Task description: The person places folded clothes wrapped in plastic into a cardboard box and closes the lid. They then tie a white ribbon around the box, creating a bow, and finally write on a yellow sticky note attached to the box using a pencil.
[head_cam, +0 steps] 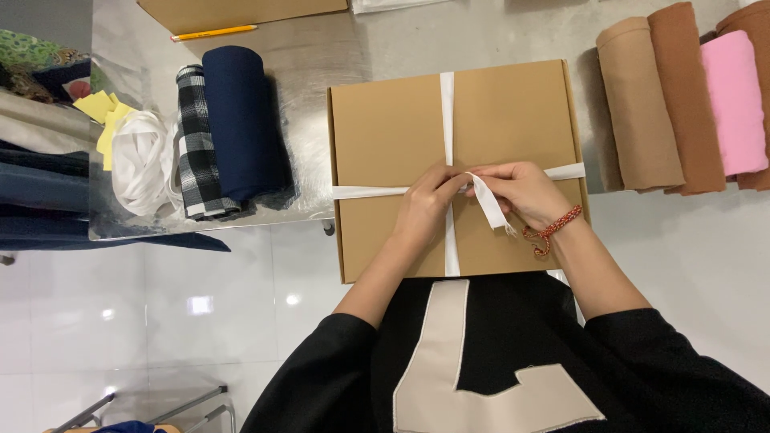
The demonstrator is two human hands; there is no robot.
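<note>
Steel desk (321, 48) carries a flat cardboard box (385, 120) crossed by white ribbon (447, 104). Left hand (429, 204) pins the crossing; right hand (521, 192) has fingers pinched on the loose tail. Keeping tension should hold the knot centred.

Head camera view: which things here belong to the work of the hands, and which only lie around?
In use:
flat brown cardboard box
white ribbon crossed over it
left hand and right hand, both pinching the ribbon

Lying about:
navy fabric roll
black-and-white checked fabric roll
pink fabric roll
yellow pencil
</note>
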